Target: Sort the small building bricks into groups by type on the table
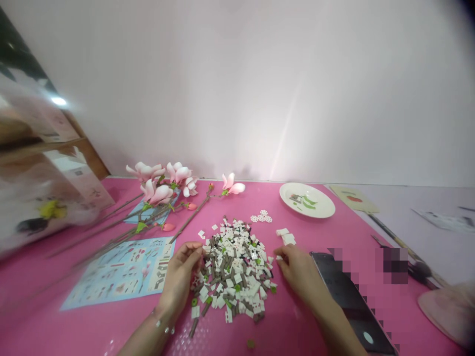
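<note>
A heap of small white, brown and green building pieces [233,269] lies on the pink mat [304,316]. My left hand [180,277] rests at the heap's left edge with fingers curled and tips touching the pieces. At the heap's right edge my right hand [297,269] has its fingers pinched together near a small white piece; I cannot make out whether it holds anything. A small stack of white pieces [285,236] lies just beyond the right hand.
Built pink flower stems [163,193] lie at the back left over a blue instruction sheet [122,272]. A white plate [307,200] with green pieces stands at the back right. A dark phone [352,301] lies right of my right forearm. Brushes [404,252] lie farther right.
</note>
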Demonstrator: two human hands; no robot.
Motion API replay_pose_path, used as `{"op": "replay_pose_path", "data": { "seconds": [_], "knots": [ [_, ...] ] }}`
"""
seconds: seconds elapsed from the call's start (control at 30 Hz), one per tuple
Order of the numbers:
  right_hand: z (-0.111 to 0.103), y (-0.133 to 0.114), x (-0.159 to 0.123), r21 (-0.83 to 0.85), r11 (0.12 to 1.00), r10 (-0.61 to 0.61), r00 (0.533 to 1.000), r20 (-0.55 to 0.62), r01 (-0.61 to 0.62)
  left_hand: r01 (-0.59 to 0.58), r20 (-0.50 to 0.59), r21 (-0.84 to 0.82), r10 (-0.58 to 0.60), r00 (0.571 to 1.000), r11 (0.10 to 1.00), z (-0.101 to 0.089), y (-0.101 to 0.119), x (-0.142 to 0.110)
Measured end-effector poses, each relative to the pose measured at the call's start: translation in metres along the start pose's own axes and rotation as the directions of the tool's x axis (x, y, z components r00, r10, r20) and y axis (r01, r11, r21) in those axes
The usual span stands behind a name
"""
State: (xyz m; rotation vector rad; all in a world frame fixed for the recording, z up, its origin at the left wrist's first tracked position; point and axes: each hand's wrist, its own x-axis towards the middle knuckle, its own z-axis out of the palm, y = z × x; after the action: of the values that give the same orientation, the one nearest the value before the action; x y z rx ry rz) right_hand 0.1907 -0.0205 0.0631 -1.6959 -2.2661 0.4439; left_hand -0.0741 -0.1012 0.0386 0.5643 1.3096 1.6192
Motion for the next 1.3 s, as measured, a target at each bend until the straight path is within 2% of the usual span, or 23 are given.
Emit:
{"op": "replay_pose_path", "data": {
  "seconds": [0.1, 0.17, 0.37, 0.47, 0.57, 0.67, 0.73, 0.8, 0.9, 1.03, 1.1, 1.3],
  "knots": [
    [-0.003, -0.006, -0.002, -0.055, 0.997, 0.061, 0.998, 0.035, -0.060, -0.030, -0.024, -0.002, 0.030, 0.999, 1.000, -0.001, -0.001, 0.002],
    [-0.002, -0.006, -0.002, -0.065, 0.996, 0.059, 0.998, 0.039, -0.056, -0.029, -0.028, -0.006, 0.029, 0.999, 1.000, -0.001, -0.001, 0.002],
    [-0.001, -0.010, -0.003, -0.011, 1.000, -0.006, 1.000, -0.029, 0.006, -0.040, -0.012, 0.041, 0.041, 0.999, 0.998, -0.002, 0.000, 0.001],
    [-0.003, -0.024, -0.005, 0.046, 0.995, -0.089, 0.995, -0.048, 0.091, -0.108, 0.001, 0.170, 0.109, 0.994, 0.980, -0.002, -0.001, 0.001],
    [0.003, -0.040, -0.004, 0.076, 0.962, -0.255, 0.963, -0.091, 0.262, -0.263, 0.071, 0.439, 0.259, 0.963, 0.859, 0.000, -0.001, -0.002],
    [0.018, -0.051, 0.001, 0.054, 0.917, -0.384, 0.912, -0.146, 0.395, -0.455, 0.224, 0.620, 0.411, 0.884, 0.639, 0.001, -0.002, -0.004],
    [0.030, -0.054, 0.005, 0.018, 0.908, -0.411, 0.900, -0.147, 0.418, -0.519, 0.288, 0.666, 0.456, 0.842, 0.536, -0.001, -0.004, -0.003],
    [0.039, -0.053, 0.007, -0.003, 0.916, -0.399, 0.907, -0.132, 0.402, -0.527, 0.298, 0.695, 0.471, 0.830, 0.489, -0.002, -0.008, -0.001],
    [0.046, -0.048, 0.009, 0.021, 0.929, -0.365, 0.922, -0.130, 0.370, -0.487, 0.261, 0.704, 0.449, 0.855, 0.517, -0.005, -0.017, 0.004],
    [0.047, -0.043, 0.010, 0.079, 0.929, -0.351, 0.928, -0.128, 0.362, -0.383, 0.179, 0.660, 0.359, 0.916, 0.646, -0.005, -0.026, 0.008],
    [0.046, -0.043, 0.010, 0.091, 0.925, -0.356, 0.926, -0.125, 0.368, -0.351, 0.167, 0.621, 0.319, 0.933, 0.701, -0.003, -0.029, 0.007],
    [0.037, -0.058, 0.002, 0.103, 0.895, -0.425, 0.900, -0.094, 0.433, -0.375, 0.211, 0.544, 0.311, 0.927, 0.751, 0.002, -0.029, 0.002]
  ]
}}
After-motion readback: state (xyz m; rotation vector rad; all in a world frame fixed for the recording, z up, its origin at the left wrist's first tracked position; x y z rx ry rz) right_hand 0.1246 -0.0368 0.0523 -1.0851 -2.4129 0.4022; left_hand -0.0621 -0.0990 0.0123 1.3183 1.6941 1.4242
